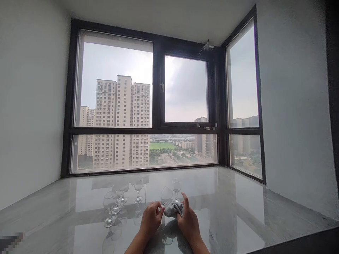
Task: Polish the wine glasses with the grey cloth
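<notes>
A clear stemmed glass (166,194) is tilted above the sill, its bowl upward. My left hand (151,218) pinches it low, around the stem or foot, with the thumb and fingers closed. My right hand (189,221) grips a bunched grey cloth (172,209) against the lower part of that glass, and its index finger points up. The cloth and fingers hide the stem and foot. Just behind stands another stemmed glass (176,185), upright. To the left, several more upright glasses are grouped, among them a near one (109,204) and a far one (138,185).
The glossy grey stone sill (222,208) mirrors the glasses and windows. Dark window frames (185,129) border it at the back, with white walls (293,116) at both sides. A blurred dark object (10,243) lies at the lower left corner.
</notes>
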The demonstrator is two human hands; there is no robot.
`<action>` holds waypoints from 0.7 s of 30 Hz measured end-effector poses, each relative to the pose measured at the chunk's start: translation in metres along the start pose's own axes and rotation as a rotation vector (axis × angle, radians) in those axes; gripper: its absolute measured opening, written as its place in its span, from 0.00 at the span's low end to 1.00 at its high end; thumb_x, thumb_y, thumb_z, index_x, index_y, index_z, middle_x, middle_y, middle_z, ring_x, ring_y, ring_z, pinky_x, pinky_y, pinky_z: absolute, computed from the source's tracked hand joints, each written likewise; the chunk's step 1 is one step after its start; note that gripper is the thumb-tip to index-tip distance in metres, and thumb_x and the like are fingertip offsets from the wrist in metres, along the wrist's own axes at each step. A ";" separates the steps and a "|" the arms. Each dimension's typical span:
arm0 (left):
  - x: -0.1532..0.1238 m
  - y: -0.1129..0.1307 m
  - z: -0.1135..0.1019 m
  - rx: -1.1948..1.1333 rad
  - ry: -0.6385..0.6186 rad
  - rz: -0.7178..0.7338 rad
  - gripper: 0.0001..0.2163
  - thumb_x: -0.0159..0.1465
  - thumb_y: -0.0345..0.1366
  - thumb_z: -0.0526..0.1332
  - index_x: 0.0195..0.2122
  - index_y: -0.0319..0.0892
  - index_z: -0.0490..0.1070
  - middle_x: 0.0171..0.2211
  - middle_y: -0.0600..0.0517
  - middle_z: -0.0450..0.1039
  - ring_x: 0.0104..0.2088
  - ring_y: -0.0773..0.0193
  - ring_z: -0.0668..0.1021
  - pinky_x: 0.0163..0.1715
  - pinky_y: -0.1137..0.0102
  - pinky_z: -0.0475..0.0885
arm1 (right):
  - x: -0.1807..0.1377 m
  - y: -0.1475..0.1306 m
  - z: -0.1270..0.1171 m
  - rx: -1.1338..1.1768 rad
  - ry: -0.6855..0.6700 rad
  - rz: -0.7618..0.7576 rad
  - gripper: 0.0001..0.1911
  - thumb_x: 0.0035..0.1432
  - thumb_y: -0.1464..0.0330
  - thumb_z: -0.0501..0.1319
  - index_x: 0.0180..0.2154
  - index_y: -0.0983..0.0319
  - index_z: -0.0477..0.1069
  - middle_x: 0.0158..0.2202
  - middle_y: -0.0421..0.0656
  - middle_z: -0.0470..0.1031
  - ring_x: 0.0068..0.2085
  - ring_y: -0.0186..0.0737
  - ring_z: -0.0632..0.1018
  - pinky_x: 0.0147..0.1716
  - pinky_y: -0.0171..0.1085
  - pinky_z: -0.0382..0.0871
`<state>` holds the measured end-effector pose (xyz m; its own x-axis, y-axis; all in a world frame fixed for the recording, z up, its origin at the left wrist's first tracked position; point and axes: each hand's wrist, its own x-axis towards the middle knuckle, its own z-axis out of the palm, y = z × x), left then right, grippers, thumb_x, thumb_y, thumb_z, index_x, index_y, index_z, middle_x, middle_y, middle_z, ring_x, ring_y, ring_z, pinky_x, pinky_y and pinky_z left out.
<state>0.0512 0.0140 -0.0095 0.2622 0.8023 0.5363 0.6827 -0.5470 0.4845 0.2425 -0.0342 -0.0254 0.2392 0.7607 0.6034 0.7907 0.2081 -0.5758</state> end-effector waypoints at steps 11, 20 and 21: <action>0.003 -0.005 0.000 -0.015 -0.053 -0.070 0.08 0.67 0.35 0.58 0.32 0.43 0.73 0.28 0.52 0.77 0.31 0.62 0.77 0.33 0.70 0.62 | 0.001 -0.006 -0.003 -0.060 0.013 0.053 0.39 0.56 0.79 0.55 0.67 0.58 0.50 0.48 0.45 0.82 0.45 0.47 0.84 0.39 0.37 0.70; 0.006 -0.008 0.004 -0.100 -0.108 -0.085 0.04 0.64 0.34 0.61 0.36 0.43 0.76 0.31 0.53 0.80 0.33 0.64 0.79 0.35 0.72 0.65 | 0.002 -0.006 -0.005 -0.042 0.012 0.077 0.38 0.55 0.79 0.54 0.66 0.57 0.50 0.45 0.43 0.82 0.43 0.46 0.84 0.37 0.36 0.68; 0.007 -0.008 0.004 -0.121 -0.118 -0.080 0.04 0.63 0.33 0.61 0.37 0.43 0.76 0.31 0.53 0.81 0.33 0.63 0.79 0.35 0.72 0.66 | 0.002 -0.006 -0.005 -0.040 0.016 0.083 0.38 0.55 0.79 0.54 0.66 0.58 0.51 0.45 0.43 0.82 0.43 0.46 0.84 0.37 0.36 0.68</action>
<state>0.0507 0.0245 -0.0124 0.2936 0.8627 0.4117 0.6190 -0.4998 0.6058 0.2409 -0.0375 -0.0180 0.3140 0.7642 0.5634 0.7894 0.1195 -0.6021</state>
